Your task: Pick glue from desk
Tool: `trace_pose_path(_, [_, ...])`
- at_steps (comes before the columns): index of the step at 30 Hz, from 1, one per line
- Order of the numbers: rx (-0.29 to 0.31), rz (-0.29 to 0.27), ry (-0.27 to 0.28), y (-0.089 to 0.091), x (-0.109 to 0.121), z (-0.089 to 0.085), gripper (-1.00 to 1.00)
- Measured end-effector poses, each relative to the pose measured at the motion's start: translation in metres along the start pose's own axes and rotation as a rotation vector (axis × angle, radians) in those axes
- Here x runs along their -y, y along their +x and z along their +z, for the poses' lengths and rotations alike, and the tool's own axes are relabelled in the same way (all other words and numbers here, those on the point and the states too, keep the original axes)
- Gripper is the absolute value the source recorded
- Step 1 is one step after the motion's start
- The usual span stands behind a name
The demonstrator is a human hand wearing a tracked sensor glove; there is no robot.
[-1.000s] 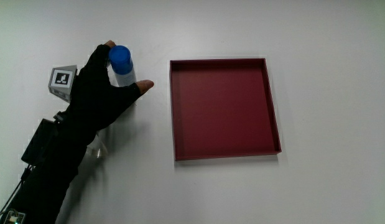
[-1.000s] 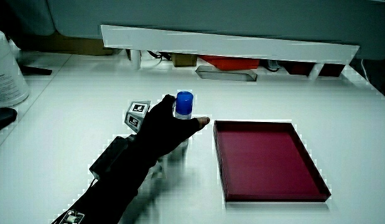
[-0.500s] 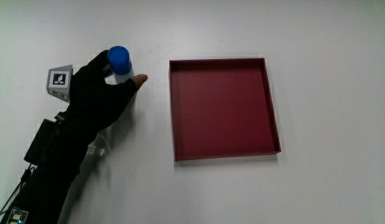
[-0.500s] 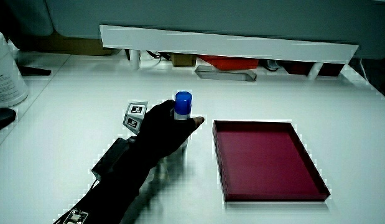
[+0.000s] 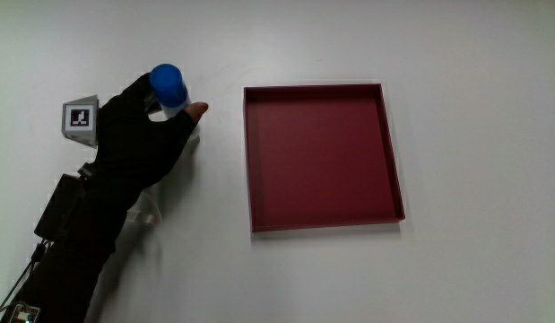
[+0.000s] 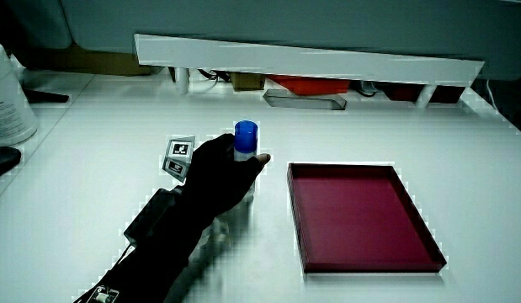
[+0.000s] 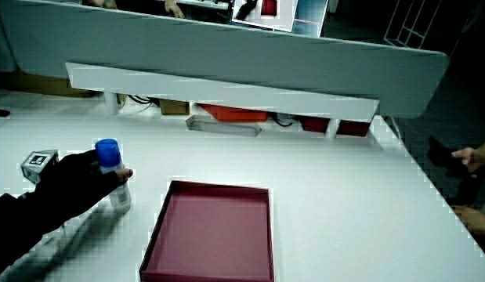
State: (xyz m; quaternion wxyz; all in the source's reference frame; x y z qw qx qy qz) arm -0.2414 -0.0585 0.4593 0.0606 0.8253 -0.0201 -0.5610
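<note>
White desk point(image 5: 474, 269) carries an upright glue stick point(image 5: 171, 88), long axis vertical, gripped by the hand point(image 5: 138, 144) beside the red tray point(image 5: 394, 161).

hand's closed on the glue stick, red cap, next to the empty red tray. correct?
Not quite: the glue stick's cap is blue, not red, as the main view shows. The rest stands: the hand grips it beside the empty red tray.
</note>
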Motion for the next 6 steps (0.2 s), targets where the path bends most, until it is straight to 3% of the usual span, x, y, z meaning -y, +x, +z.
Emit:
trace_pose_path(2, [0.047, -0.043, -0.029, 0.013, -0.001, -0.006, 1.0])
trace_pose_path(3, [0.029, -0.046, -0.034, 0.018, -0.001, -0.009, 1.0])
trace_pose_path(6, [0.08, -0.119, -0.084, 0.034, -0.003, -0.023, 1.0])
